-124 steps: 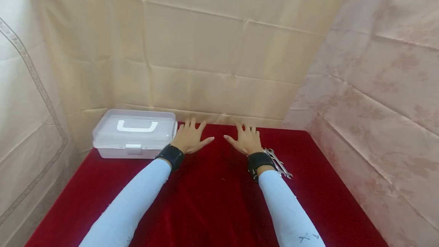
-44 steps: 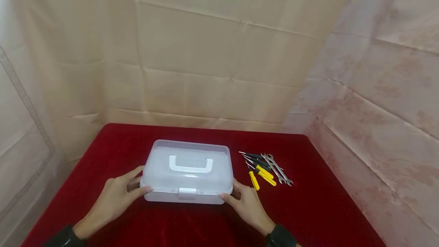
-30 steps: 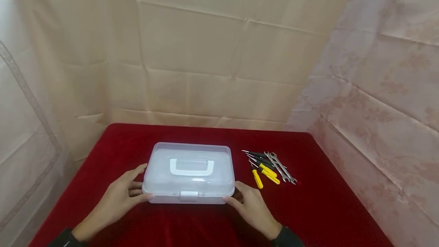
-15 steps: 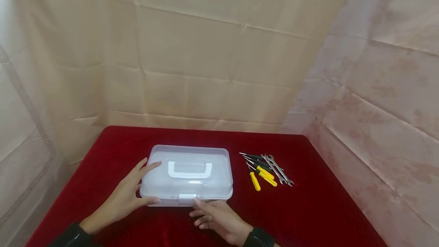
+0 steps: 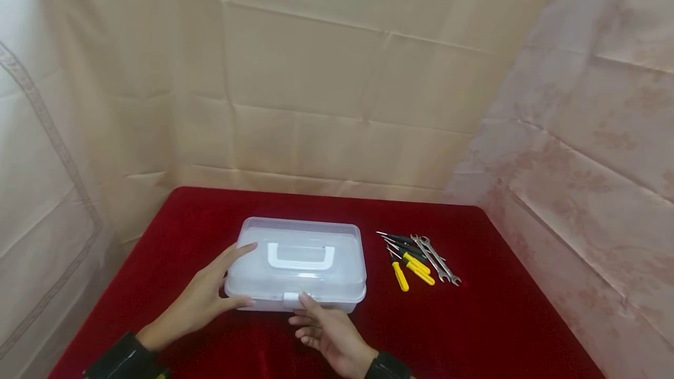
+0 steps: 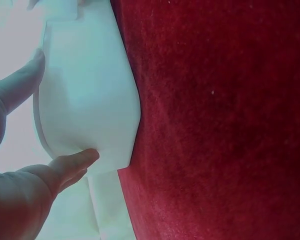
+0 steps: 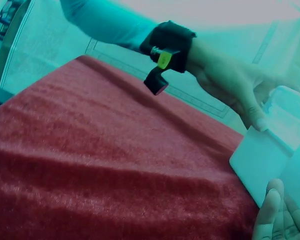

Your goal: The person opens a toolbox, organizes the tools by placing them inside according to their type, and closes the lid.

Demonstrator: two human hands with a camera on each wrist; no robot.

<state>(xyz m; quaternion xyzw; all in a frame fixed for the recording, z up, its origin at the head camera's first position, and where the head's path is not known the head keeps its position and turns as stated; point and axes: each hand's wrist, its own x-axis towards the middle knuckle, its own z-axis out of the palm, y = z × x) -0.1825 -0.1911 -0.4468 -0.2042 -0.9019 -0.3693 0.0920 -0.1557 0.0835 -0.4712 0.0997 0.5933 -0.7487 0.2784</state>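
Observation:
A translucent white plastic toolbox (image 5: 337,268) with a white carry handle (image 5: 300,265) lies on the red cloth, its lid down. My left hand (image 5: 202,294) holds the box's left end, thumb on the front wall and fingers on the lid's side. In the left wrist view the thumb and fingers (image 6: 75,162) lie against the box wall (image 6: 90,90). My right hand (image 5: 332,332) is at the front, its thumb touching the white latch (image 5: 292,300). Its other fingers hang loosely before the box. Part of the latch is hidden by that thumb.
Right of the box lie several screwdrivers (image 5: 400,276) with yellow or black handles. Metal wrenches (image 5: 439,262) rest beside them, partly overlapping. A beige curtain (image 5: 316,151) rises behind the table's far edge, and a pinkish patterned cloth (image 5: 590,162) hangs at the right.
The toolbox has come from the back left to the middle front. My right hand has left the box's right end for the latch; my left fingers have shifted onto the lid.

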